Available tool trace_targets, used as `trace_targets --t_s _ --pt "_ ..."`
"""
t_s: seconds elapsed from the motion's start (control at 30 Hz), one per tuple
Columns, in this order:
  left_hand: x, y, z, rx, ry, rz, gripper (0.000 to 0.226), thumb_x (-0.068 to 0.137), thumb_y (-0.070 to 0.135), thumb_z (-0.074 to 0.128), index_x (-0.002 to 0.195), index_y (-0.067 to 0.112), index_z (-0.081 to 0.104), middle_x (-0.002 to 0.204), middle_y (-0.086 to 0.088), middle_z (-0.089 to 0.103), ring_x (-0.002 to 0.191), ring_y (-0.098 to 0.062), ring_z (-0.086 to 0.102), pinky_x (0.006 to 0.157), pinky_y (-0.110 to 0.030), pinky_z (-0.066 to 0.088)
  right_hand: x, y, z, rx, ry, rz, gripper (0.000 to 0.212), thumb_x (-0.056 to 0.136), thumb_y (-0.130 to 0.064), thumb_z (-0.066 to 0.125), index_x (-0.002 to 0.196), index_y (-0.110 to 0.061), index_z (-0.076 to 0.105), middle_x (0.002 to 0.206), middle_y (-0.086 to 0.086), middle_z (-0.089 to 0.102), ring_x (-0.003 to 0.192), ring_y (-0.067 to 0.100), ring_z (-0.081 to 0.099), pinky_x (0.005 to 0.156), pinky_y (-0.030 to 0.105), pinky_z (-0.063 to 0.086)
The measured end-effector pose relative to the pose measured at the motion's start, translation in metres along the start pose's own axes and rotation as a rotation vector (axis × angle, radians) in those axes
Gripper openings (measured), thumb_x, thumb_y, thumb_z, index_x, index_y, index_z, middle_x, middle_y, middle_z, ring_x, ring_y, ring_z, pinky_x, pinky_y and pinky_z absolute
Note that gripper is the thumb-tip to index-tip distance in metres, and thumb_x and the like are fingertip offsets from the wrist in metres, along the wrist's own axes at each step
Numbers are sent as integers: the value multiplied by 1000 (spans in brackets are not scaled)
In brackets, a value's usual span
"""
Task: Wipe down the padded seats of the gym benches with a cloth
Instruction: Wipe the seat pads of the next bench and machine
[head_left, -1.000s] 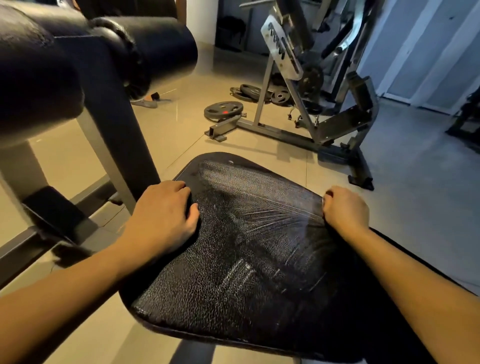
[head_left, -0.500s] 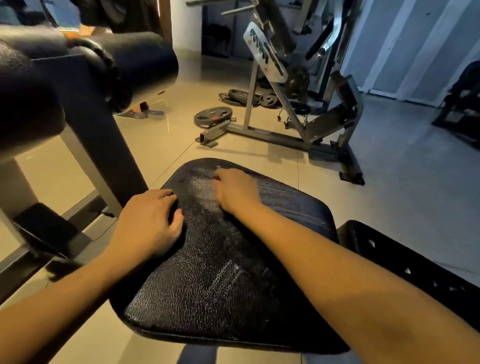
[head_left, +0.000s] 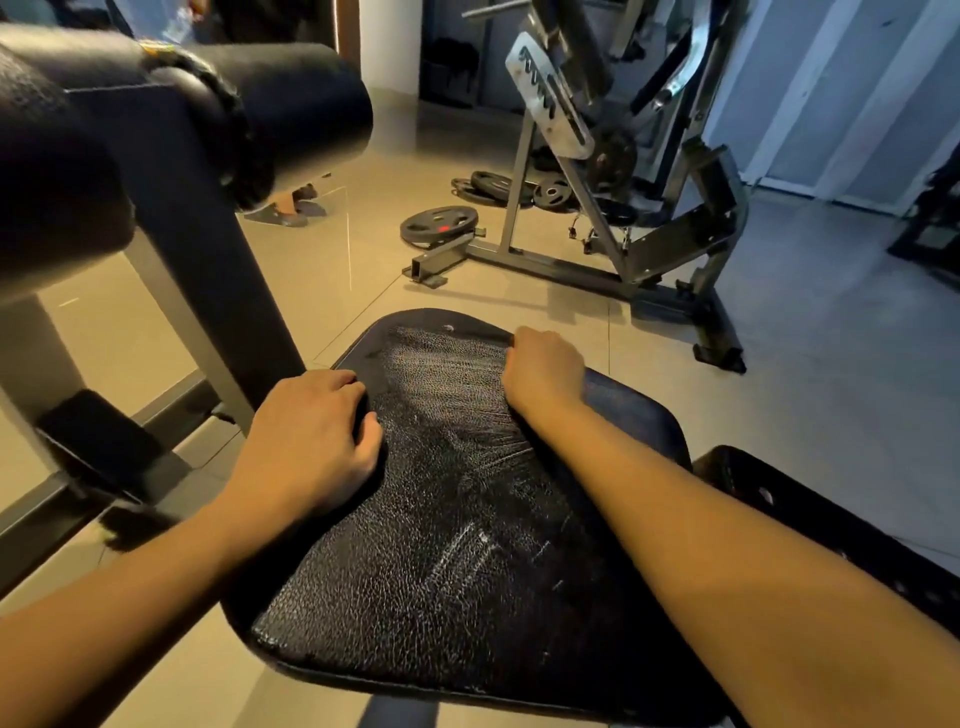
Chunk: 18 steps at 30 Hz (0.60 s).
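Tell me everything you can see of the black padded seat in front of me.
The padded seat is black with a cracked, leather-like cover, rounded corners and whitish streaks across its middle and far part. It lies roughly flat above the tiled floor. The left hand grips its left edge; the right hand rests fisted near its far edge. A perforated black pad lies to its right.

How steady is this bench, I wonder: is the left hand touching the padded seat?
Touching. The head view shows the left hand gripping the left edge of the padded seat, its thumb lying on the leather with no gap.
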<state>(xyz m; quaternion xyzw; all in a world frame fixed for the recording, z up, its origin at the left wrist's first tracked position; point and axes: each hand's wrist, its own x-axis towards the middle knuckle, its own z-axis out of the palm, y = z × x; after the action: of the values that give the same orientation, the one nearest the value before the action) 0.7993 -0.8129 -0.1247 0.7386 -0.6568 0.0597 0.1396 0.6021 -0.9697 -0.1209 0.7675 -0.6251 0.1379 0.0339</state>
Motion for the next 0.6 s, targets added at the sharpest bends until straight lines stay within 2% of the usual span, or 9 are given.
trace_targets --t_s 0.1,0.17,0.27,0.33,0.4,0.53,0.6 --pt "0 -3 1 -10 -2 5 52 88 46 36 96 10 72 101 -5 70 95 -27 63 85 -45 52 2 -81 1 166 -82 -202 24 102 -26 52 119 -15 66 114 11 69 106 34 64 74 36 43" --pt "1 -6 2 -33 7 -1 54 88 49 33 97 12 71 102 -3 69 96 -24 62 86 -44 51 -4 -97 3 186 -111 -329 26 103 -30 50 119 -18 66 116 9 69 107 33 63 77 37 45" --pt "1 -4 1 -71 34 4 48 90 47 37 98 13 70 102 -2 68 96 -24 61 86 -43 51 0 -42 3 190 -39 -228 26 102 -28 46 116 -19 66 110 7 71 101 31 64 79 39 50" --pt "1 -2 2 -56 34 6 46 91 46 35 94 15 68 98 -1 65 92 -22 59 82 -41 50 12 7 3 150 -13 -73 26 102 -27 47 116 -13 64 110 14 70 98 36 63 73 38 46" --pt "1 -3 5 -44 37 9 44 91 46 34 91 16 66 93 1 63 87 -21 57 79 -39 49 29 32 2 85 11 6 24 102 -24 48 113 -7 61 109 20 68 98 40 62 69 37 40" --pt "1 -4 8 -67 51 8 45 90 46 36 97 15 68 99 0 64 93 -21 58 82 -41 50 53 -17 15 153 7 -18 18 100 -15 51 111 -6 63 108 17 68 98 37 63 69 35 43" --pt "2 -4 8 -75 42 -2 47 89 46 37 100 14 70 103 -2 66 97 -22 59 85 -43 51 57 -61 17 213 -10 -106 16 100 -15 53 110 -9 63 109 15 69 99 36 63 70 34 41"
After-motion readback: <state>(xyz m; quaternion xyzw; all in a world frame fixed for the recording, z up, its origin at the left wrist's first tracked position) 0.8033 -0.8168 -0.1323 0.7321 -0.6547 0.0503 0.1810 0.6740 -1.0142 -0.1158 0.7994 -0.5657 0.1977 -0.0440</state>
